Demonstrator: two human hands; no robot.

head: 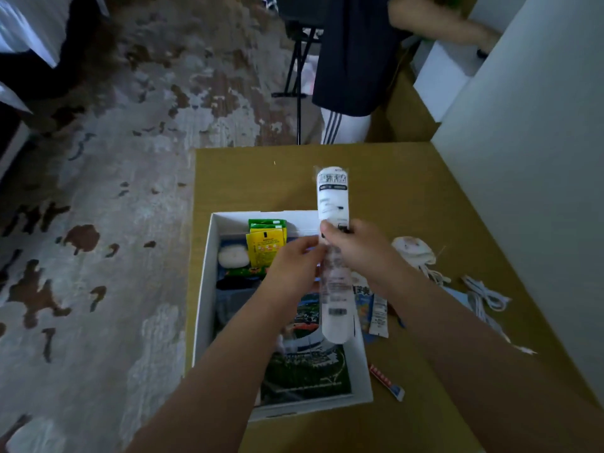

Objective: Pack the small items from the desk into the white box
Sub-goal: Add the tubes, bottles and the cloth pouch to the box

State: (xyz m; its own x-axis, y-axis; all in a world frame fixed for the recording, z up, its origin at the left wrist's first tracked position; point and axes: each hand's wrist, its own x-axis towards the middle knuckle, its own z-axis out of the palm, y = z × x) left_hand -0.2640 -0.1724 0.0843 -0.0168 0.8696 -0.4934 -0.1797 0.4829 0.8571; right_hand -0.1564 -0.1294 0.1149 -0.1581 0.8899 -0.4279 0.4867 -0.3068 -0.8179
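Note:
The white box (204, 289) sits open on the yellowish desk (408, 197). Inside it lie green and yellow sachets (264, 243), a white rounded case (232, 257), dark cloth (235, 289) and a printed booklet (307, 367). Over the box's right side, both hands hold a long white packet in clear wrap (333, 197) with black print. My right hand (356, 248) pinches it near its middle. My left hand (294, 266) grips it from the left, just below. The packet's lower end (335, 318) is blurred.
On the desk right of the box lie a white sachet (379, 317), a blue packet, a red and white tube (387, 382), a white cloth pouch (413, 251) and a white cable (487, 297). A person (353, 60) stands beyond the desk. A white wall (539, 158) rises at right.

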